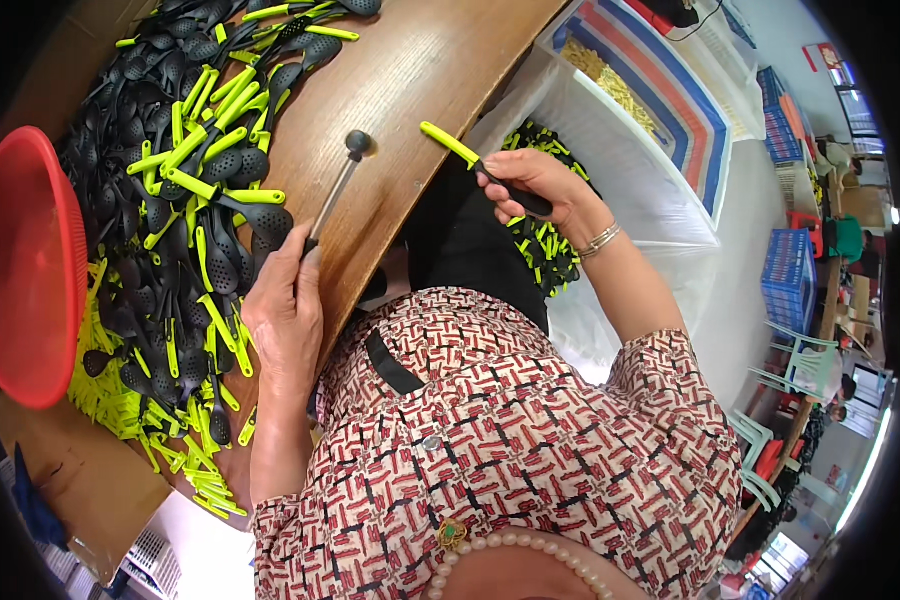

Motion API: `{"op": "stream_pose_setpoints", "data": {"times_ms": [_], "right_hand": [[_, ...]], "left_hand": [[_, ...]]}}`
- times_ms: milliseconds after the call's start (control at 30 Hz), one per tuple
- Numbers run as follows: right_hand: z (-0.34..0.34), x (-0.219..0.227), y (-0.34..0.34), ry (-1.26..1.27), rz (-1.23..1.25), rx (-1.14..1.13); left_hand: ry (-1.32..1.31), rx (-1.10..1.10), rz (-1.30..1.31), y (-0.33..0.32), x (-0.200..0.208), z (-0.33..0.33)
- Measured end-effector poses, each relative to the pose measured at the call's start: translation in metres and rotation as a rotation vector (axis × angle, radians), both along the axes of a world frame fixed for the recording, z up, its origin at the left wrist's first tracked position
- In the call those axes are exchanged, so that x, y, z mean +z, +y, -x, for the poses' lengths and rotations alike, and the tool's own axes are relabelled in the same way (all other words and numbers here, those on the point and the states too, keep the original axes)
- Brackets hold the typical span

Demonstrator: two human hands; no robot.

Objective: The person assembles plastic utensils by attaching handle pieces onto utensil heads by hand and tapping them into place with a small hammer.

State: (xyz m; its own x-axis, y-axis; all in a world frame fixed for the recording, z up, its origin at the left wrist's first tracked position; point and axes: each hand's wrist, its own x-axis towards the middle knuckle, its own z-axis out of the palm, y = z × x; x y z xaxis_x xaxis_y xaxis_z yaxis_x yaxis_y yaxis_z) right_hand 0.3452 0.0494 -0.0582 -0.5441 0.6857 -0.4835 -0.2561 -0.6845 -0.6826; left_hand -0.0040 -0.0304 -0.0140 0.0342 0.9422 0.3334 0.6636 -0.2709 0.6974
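My left hand (288, 300) is closed around the handle of a small mallet (336, 196) with a thin metal shaft and a round black head, held over the wooden table. In my closed right hand (542, 184) is a kitchen utensil (450, 145), just past the table's edge. Its lime-green handle points toward the table, and its black head lies against my palm, partly hidden by my fingers. To the left, a large heap of black slotted spoons (225, 165) with lime-green handles covers the table.
A red plastic basin (25, 270) stands at the far left, beside loose lime-green handles (120, 395). Right of the table, a lined bin (570, 255) holds more black-and-green utensils. A striped bag (695, 125) contains yellowish pieces. Blue crates (790, 275) and green chairs (800, 365) stand farther right.
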Motion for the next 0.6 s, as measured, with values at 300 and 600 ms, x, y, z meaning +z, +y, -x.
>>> {"op": "stream_pose_setpoints", "data": {"times_ms": [300,600], "right_hand": [[0.049,0.025,0.0,-0.359,-0.168,-0.036],[0.047,0.021,0.004,-0.356,-0.159,-0.003]], "left_hand": [[0.242,-0.15,-0.219,0.011,0.009,-0.037],[-0.009,-0.138,-0.006,0.015,0.017,-0.034]]}}
